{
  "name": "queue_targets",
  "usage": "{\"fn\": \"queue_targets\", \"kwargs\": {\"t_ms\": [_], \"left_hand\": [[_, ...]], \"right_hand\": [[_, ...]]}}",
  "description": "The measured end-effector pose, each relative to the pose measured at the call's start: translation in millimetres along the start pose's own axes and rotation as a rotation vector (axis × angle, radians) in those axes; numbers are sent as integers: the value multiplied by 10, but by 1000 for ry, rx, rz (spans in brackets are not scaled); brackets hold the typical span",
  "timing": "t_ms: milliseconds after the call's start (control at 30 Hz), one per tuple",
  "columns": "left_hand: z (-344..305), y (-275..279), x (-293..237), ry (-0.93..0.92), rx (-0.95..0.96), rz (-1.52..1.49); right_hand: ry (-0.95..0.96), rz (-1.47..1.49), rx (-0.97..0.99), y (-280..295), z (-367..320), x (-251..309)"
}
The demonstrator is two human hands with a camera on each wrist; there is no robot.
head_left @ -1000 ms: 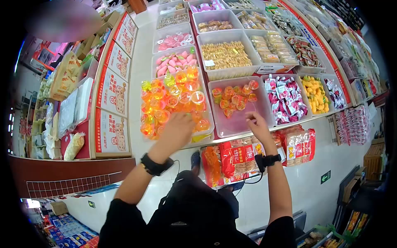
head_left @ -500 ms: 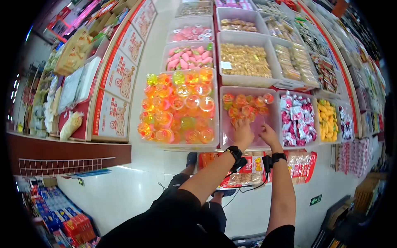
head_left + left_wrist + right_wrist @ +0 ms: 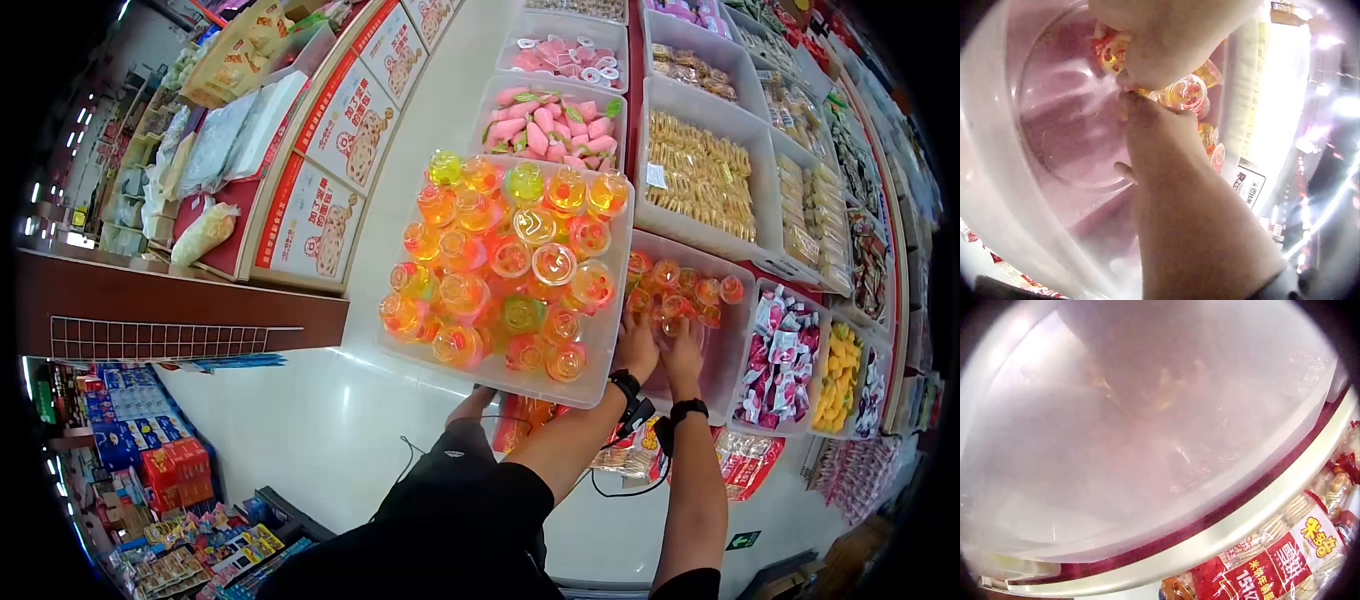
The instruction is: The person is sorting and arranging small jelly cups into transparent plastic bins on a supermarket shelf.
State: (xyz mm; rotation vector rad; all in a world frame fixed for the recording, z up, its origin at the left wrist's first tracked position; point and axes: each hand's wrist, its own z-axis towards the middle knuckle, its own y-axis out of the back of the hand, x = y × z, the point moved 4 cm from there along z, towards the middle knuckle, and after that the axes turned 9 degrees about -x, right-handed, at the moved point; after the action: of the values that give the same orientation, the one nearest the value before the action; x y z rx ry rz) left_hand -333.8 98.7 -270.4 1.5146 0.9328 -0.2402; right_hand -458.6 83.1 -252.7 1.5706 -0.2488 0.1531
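Both hands have come together over the pink-based bin (image 3: 722,348): the left hand (image 3: 637,350), which was over the large tray a second ago, is now beside the right hand (image 3: 684,358). Half a second ago the right hand was lower in the bin, short of the cups; now it has moved up among them as well, so the two hands are at one pile.

Beneath the bins, the pale edge of the desk (image 3: 1235,519) curves past red packets (image 3: 1272,575). The large tray (image 3: 622,260) stands to the left, filled with orange and yellow-green cups (image 3: 553,263), with neither hand on it. Smaller than that tray, the pink-based bin has its loose cups (image 3: 707,291) gathered towards the far side, while its near part is bare.

Fingers of both hands reach down close together at the near side of that loose pile, and a red-flecked cup (image 3: 1188,92) shows just beside them. Their tips are hidden, so I cannot tell whether either hand pinches a cup or merely touches it; the right wrist view is too hazy to settle this.
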Motion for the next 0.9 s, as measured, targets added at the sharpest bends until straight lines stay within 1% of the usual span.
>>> {"fn": "queue_targets", "kwargs": {"t_ms": [67,167,300,333,367,400,467,500,533,567,600,633,667,700,733,767,833,900], "left_hand": [[-16,-78,23,-12,36,-62],[-124,-40,-29,70,134,-137],[-109,-72,74,1,138,-124],[-83,-71,107,-18,138,-136],[-68,-76,132,-49,135,-150],[-54,-60,146,-79,132,-165],[-104,52,114,-133,17,-152],[-129,111,93,-158,-41,-151],[-181,167,63,-121,86,-201],[-230,252,23,-144,128,-212],[-308,283,8,-164,174,-225],[-385,324,-14,-182,218,-237],[-444,388,-32,-199,225,-224],[-443,418,-30,-228,188,-222],[-444,437,-6,-256,150,-216],[-451,451,6,-286,113,-210],[-431,584,-80,-264,107,-256],[-481,802,-130,-259,120,-336]], "right_hand": [[-28,10,29,8,-18,59],[-34,26,43,-10,-108,8],[-39,-9,15,71,-67,39],[25,-29,-105,70,-74,56],[5,-13,-71,48,-65,-10],[-15,4,-39,119,-74,68],[-58,39,-6,171,-64,125],[-30,22,-15,187,-59,147],[0,0,-22,177,-61,143],[30,-25,-24,165,-76,126],[79,13,-106,113,-98,81],[91,6,-126,153,-132,57],[109,6,-151,176,-120,73],[132,14,-179,182,-66,111],[53,-22,-99,111,-5,86],[46,-48,-82,79,-3,70],[30,-114,-58,119,28,122],[-30,-131,35,151,30,154]]}}
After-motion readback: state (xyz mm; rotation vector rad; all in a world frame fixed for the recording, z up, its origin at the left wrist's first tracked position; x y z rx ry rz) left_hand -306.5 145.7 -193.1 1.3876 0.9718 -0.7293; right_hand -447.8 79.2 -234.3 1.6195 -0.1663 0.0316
